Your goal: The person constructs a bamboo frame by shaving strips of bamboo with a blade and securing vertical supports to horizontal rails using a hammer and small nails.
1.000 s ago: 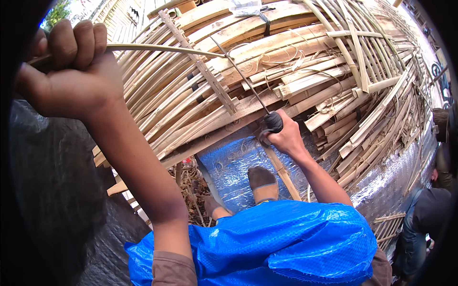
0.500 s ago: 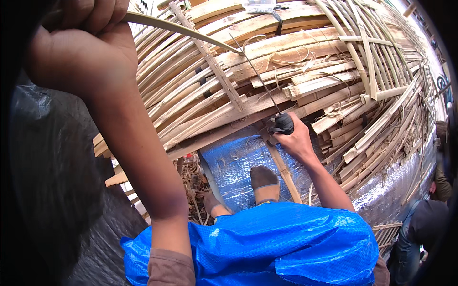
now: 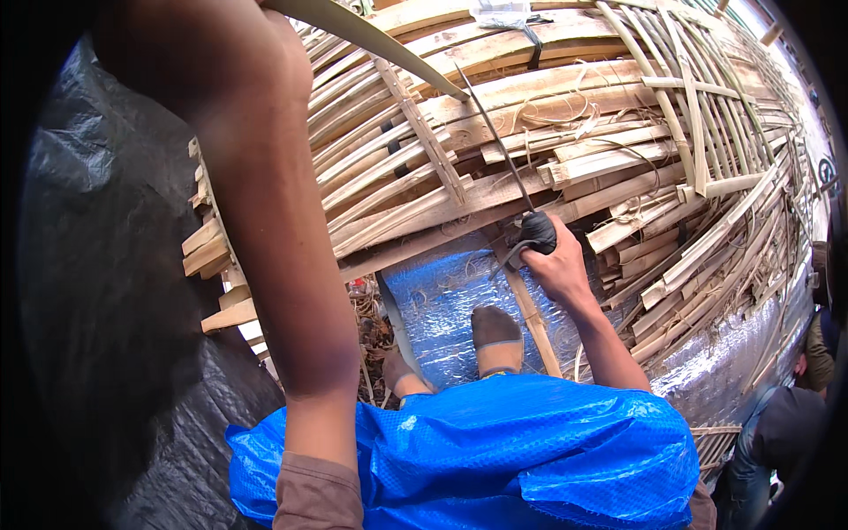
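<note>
My left hand (image 3: 225, 53) is raised at the upper left, its fingers mostly cut off by the frame's top. From it a flat, pale green bamboo strip (image 3: 375, 40) slants down to the right. My right hand (image 3: 564, 269) is closed round the black-wrapped handle of a long thin knife (image 3: 502, 146). The blade points up and away, its upper part close to the strip's lower end; whether they touch I cannot tell. A dark loose tail hangs off the handle beside my fingers.
Stacked split bamboo (image 3: 609, 163) and boards fill the far side, with curled shavings (image 3: 556, 106) on top. A blue plastic sheet (image 3: 512, 442) covers my lap. My feet rest on silvery foil sheeting (image 3: 433, 300). Black sheeting (image 3: 115, 291) lies left; another person (image 3: 786, 433) is at the lower right.
My left hand has risen toward the top edge and a little right, taking the strip along. The knife and my right hand sit slightly farther right; the blade stands a bit differently against the strip's end.
</note>
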A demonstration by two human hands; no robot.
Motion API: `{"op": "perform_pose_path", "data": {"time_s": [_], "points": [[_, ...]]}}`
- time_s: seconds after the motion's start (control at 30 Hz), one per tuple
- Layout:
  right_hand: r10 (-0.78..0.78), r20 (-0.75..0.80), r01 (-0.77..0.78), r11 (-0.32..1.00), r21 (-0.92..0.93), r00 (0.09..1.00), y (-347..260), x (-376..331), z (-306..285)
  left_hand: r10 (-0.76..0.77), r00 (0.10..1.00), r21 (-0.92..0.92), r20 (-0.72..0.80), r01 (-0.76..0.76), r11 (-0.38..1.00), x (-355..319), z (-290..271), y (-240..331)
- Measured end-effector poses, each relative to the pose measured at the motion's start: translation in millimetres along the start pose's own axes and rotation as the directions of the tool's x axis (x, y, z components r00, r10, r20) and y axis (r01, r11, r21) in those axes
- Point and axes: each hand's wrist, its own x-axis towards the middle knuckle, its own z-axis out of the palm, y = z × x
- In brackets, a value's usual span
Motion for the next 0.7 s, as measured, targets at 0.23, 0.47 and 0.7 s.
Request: {"op": "perform_pose_path", "data": {"time_s": [0.23, 0.47, 0.7], "points": [[-0.131, 0.060, 0.124, 0.985, 0.118, 0.990, -52.7, -17.4, 2.3, 0.036, 0.964, 0.283, -0.263, 0.041, 0.958, 6.0, -12.9, -13.9], [-0.083, -0.001, 0.083, 0.996, -0.008, 0.997, -11.3, -1.6, 23.3, 0.032, 0.965, 0.245, -0.260, 0.035, 0.969, -3.2, -11.4, -23.6], [-0.234, 0.075, 0.230, 0.971, 0.062, 0.969, -59.4, -23.7, 6.2, 0.080, 0.961, 0.364, -0.264, 0.022, 0.931, -9.3, -14.7, -9.9]]}}
